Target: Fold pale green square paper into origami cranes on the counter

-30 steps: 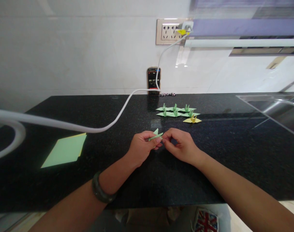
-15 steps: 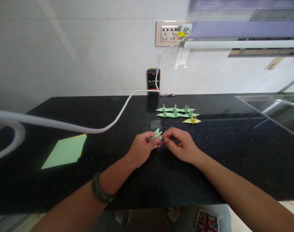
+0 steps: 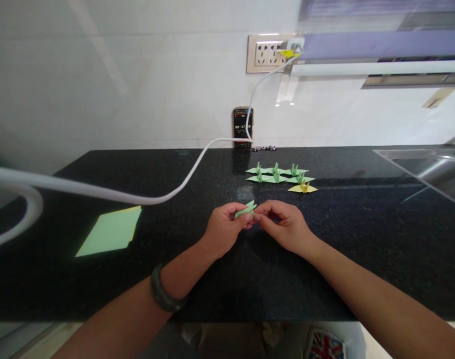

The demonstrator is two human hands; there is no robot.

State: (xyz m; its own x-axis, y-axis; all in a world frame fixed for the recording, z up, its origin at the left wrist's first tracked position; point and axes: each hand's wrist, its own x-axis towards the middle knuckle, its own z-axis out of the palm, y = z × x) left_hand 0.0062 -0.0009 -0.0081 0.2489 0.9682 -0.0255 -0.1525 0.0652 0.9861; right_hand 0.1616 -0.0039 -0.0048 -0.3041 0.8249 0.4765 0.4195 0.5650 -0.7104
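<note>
A partly folded green origami paper [image 3: 245, 209] is held above the dark countertop by my left hand [image 3: 226, 227], thumb on top and fingers beneath. My right hand [image 3: 283, 224] pinches the paper's right end between thumb and forefinger; the fingertips of both hands almost meet there. Beyond my hands stand several green paper cranes [image 3: 276, 175] in two rows, wings spread. One yellow paper crane [image 3: 303, 188] sits nearest me, at the right end of the group. To the left lies a stack of green and yellow paper sheets [image 3: 110, 232].
A phone [image 3: 243, 127] showing a timer leans on the wall, a beaded strap [image 3: 264, 148] beside it. Its white cable [image 3: 186, 182] loops over the counter's left side and runs up to a wall socket [image 3: 267, 54]. A sink [image 3: 433, 167] is at the right.
The view has shifted slightly, so things sit a little further right. My right fingertips have closed in on the folded paper's end, and the paper has tilted a bit in my left hand.
</note>
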